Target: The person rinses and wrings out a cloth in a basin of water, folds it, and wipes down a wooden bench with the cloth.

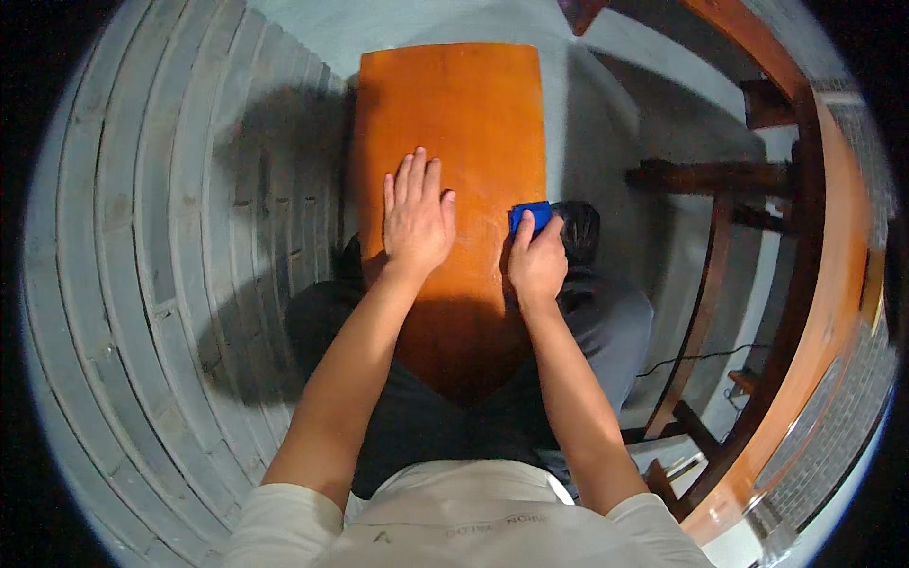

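A glossy orange-brown wooden board (454, 104), flat at its far end and tapering to a point near my lap, lies lengthwise in front of me. My left hand (418, 221) rests palm down on its left half, fingers stretched forward and holding nothing. At the board's right edge, my right hand (538, 260) grips a small blue block or folded pad (530, 216), with the thumb on top. The pad sits against the edge; its underside and my curled fingers are partly hidden.
A grey brick wall (142, 237) runs along my left. To the right stands wooden furniture with dark legs and crossbars (701, 180) and an orange-brown outer rail (833, 284). A thin black cable (701, 358) trails below it. My knees (615, 322) flank the board.
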The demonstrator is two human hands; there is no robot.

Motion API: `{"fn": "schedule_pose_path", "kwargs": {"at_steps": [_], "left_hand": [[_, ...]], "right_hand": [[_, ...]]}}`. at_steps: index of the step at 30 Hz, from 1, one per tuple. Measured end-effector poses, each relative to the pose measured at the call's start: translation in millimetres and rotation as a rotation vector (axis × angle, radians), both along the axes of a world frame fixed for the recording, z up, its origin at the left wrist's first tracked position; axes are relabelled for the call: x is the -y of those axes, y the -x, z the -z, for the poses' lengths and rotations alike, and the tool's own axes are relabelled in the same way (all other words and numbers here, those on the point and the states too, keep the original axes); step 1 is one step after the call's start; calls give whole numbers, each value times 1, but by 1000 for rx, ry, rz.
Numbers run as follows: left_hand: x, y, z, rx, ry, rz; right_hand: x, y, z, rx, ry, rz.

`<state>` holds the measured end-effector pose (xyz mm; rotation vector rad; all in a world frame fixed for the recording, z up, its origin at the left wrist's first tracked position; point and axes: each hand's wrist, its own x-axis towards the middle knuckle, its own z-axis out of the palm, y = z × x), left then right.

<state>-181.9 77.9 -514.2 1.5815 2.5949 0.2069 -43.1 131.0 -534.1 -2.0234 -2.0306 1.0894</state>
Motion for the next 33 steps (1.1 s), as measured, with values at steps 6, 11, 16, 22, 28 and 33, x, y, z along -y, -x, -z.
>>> {"fn": "schedule_pose_path", "kwargs": {"at_steps": [6,11,16,22,28,33], "left_hand": [[-59,37,-2,52,46,14],[-108,87,-18,78,26,-28],[31,168,1,119,-62,5],[64,202,0,93,-60,-47],[72,213,3,92,-49,-30],[65,214,7,110,-60,-16]], "right_hand": [[-67,50,-7,117,-40,51],[-148,128,-19,129,-137,36],[-37,229,-9,161,-283,80],[-50,294,-14,154,-226,68],[-60,328,-17,145,-138,98],[-89,345,-14,123,-148,119]]}}
